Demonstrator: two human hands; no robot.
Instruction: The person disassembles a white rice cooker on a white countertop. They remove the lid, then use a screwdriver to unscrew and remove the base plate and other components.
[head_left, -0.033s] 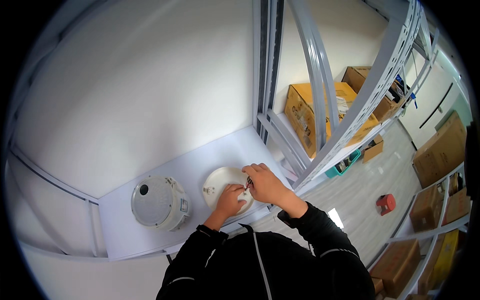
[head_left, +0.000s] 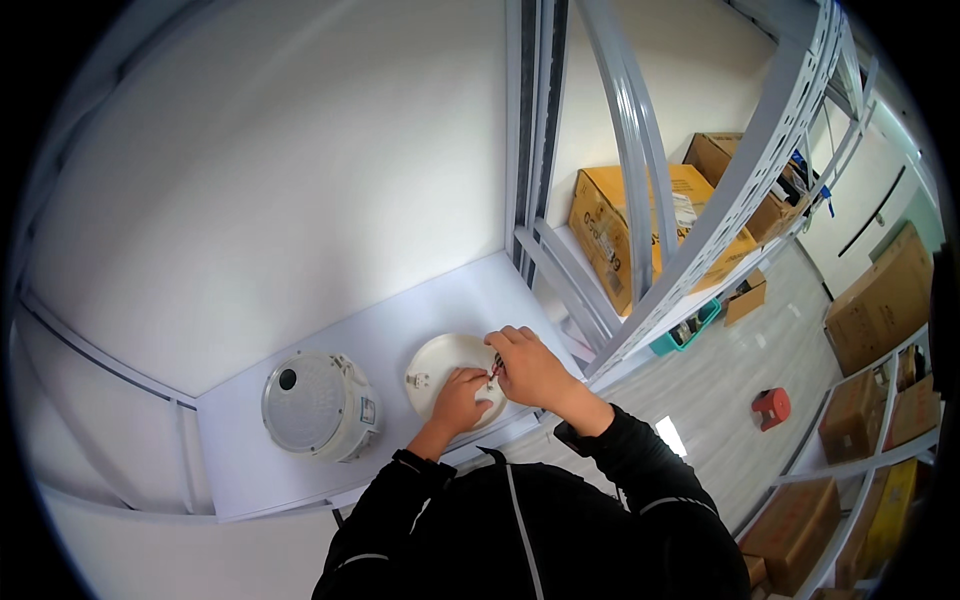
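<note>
We look at a round white cover [head_left: 440,358].
The right hand [head_left: 530,368] pinches a small dark-and-red piece [head_left: 498,365]; whether the left hand [head_left: 461,402] grips, we cannot tell.

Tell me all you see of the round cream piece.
The round cream piece looks like smooth plastic, shallow and dish-like, with a small fitting near its left edge. It lies flat on the white tabletop. The left hand appears to touch it; the right hand hides part of its right side.
</note>
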